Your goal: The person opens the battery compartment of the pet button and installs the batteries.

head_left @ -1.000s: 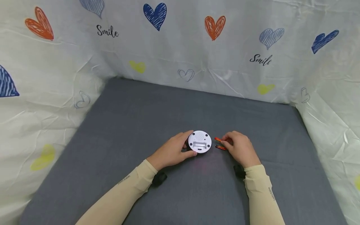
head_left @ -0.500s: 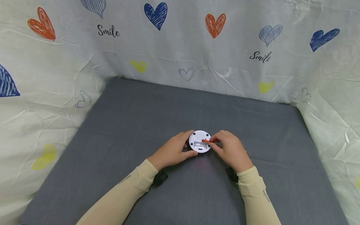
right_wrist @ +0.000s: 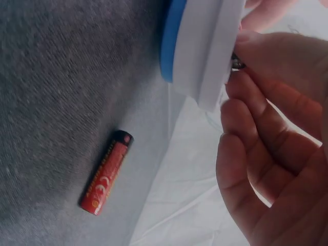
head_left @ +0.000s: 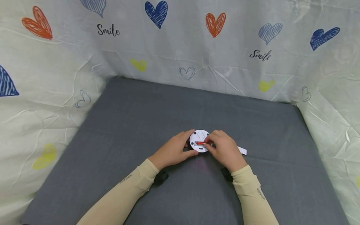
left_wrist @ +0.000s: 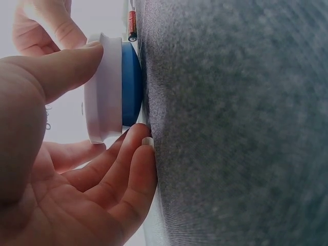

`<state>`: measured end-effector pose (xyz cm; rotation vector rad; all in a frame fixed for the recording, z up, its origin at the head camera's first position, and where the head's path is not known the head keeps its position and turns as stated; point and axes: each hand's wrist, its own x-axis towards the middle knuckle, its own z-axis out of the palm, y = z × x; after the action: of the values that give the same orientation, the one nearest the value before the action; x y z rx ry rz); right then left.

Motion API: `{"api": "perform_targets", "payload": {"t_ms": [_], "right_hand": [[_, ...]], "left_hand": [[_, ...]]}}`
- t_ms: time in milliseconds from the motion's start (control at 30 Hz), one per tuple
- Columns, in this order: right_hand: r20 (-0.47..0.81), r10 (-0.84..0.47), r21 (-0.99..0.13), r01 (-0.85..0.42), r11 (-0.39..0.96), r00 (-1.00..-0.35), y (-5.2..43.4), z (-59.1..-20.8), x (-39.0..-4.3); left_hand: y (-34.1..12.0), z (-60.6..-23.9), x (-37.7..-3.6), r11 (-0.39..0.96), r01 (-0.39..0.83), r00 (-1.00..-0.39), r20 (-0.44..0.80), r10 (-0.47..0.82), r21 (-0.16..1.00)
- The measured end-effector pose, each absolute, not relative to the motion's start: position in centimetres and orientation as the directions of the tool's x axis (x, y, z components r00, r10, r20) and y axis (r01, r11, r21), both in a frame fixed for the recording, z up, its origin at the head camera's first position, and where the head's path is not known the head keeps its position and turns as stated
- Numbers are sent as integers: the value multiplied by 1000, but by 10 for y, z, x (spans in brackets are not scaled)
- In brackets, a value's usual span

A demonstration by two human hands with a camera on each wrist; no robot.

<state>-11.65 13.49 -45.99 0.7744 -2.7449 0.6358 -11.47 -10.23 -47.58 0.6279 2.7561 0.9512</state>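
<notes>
A round white device [head_left: 201,135] with a speaker grille and a battery slot facing up lies on the grey cloth; its underside is blue in both wrist views. My left hand [head_left: 172,150] holds its left rim between thumb and fingers. A red battery [head_left: 200,143] lies at the slot, its right end pinched by the thumb and index finger of my right hand [head_left: 225,151]. Whether it is fully seated cannot be told. On the cloth, below the right hand, a second red battery [right_wrist: 106,173] with a black end shows in the right wrist view.
A flat white strip [head_left: 242,150] lies on the cloth right of the right hand, partly hidden by it. Grey cloth [head_left: 157,106] covers the table. A white curtain [head_left: 168,47] printed with hearts stands around the back and sides.
My right hand has picked the red battery off the cloth and moved it left onto the device's slot. The white strip has come into view. My left hand keeps its hold.
</notes>
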Motion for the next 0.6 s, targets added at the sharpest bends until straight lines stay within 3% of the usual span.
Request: {"api": "perform_targets", "payload": {"t_ms": [333, 600], "right_hand": [[251, -360, -456, -438, 775, -899, 134, -461, -122], [122, -193, -581, -228, 781, -974, 132, -459, -128]], "left_hand": [[-104, -477, -123, 717, 343, -896, -20, 445, 607], [-108, -477, -132, 712, 345, -894, -18, 448, 611]]}}
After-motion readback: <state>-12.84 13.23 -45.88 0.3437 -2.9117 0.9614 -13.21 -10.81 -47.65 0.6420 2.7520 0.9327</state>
